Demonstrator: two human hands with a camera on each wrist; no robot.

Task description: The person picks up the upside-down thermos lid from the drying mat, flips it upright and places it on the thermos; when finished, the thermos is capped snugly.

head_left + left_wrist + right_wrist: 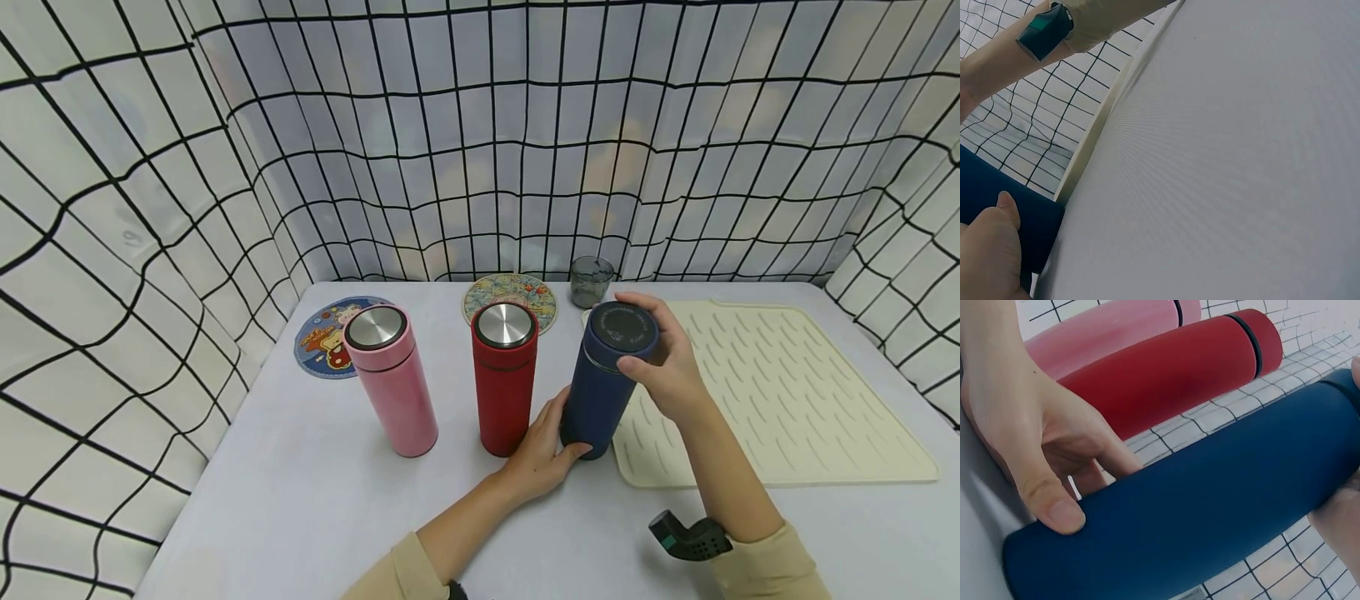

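Observation:
A dark blue thermos bottle (600, 404) with a black-topped lid stands on the white table, between both hands. My left hand (542, 450) holds it low down from the left, thumb on the near side and fingers around the far side. Up at the lid, my right hand (671, 367) grips from the right, thumb in front and fingers behind. In the right wrist view the left thumb lies across the lower end of the blue bottle (1191, 500). A red thermos bottle (506, 392) stands just left of it, and a pink thermos bottle (397, 392) further left; both have silver-topped lids.
A cream ribbed mat (780, 400) lies on the right of the table. Behind the bottles are a small dark glass (590, 283), a round patterned coaster (540, 292) and a blue cartoon coaster (311, 342). Black netting over white cloth (480, 150) walls the back and sides.

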